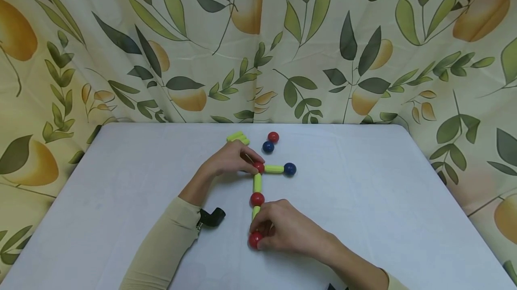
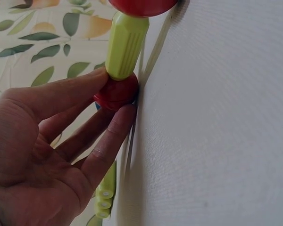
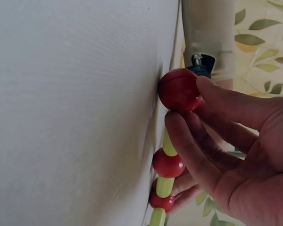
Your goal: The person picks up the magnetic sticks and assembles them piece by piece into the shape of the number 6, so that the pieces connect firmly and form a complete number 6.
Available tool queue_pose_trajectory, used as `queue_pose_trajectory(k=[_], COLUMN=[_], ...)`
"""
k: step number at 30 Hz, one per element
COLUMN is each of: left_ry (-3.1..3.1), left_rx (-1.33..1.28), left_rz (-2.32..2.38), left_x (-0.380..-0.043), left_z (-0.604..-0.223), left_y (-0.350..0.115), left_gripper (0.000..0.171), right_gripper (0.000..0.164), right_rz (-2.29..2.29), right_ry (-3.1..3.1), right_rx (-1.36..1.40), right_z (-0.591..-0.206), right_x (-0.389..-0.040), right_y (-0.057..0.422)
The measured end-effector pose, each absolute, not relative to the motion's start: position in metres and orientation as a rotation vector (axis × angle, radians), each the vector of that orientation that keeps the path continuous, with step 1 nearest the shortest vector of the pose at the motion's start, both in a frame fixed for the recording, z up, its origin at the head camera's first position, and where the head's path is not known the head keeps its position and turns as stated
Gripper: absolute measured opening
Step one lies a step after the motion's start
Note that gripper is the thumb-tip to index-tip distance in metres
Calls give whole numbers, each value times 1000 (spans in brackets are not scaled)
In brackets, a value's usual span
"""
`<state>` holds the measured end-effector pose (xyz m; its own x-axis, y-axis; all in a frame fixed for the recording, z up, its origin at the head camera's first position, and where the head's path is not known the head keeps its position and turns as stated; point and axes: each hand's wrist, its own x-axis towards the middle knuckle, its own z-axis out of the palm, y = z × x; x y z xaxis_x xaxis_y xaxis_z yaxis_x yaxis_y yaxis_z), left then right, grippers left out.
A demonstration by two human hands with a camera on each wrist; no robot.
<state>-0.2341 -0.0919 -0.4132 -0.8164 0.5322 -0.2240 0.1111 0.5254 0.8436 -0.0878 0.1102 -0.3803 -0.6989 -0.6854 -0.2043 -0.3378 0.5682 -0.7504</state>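
Note:
Red balls and yellow-green rods lie joined in an L on the white table. My left hand (image 1: 232, 160) grips the corner red ball (image 2: 117, 92) between thumb and fingers. From that ball one rod (image 1: 274, 169) runs right to a blue ball (image 1: 290, 169), and another rod (image 2: 127, 45) leads down to the middle red ball (image 1: 257, 199). At the near end, my right hand (image 1: 288, 229) pinches the lowest red ball (image 3: 179, 91). The rod (image 1: 256, 212) above it is partly hidden by the right hand in the head view.
Several yellow-green rods (image 1: 238, 137) lie side by side behind the left hand. A loose red ball (image 1: 273, 137) and a dark blue ball (image 1: 268, 147) sit near the table's back edge. A patterned curtain (image 1: 307, 56) hangs behind the white table (image 1: 383, 218).

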Motion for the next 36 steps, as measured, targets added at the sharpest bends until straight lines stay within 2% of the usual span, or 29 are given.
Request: queue_pose_trajectory(k=[7,17,36], left_ry=[2305,2304,2315], left_rx=[542,538,538], left_rz=[1230,1222,1212], left_x=[-234,-234,-235], left_z=[-413,-411,-413], left_y=[-93,-93,-91], left_gripper=[26,26,27], right_gripper=[18,22,30], right_rz=[-1027,-1082,-1119], right_ry=[2345,2520,2664], right_rx=[-794,-719,-260], right_z=[-374,-364,-371], right_x=[-96,-125,-192], right_y=[119,141,173])
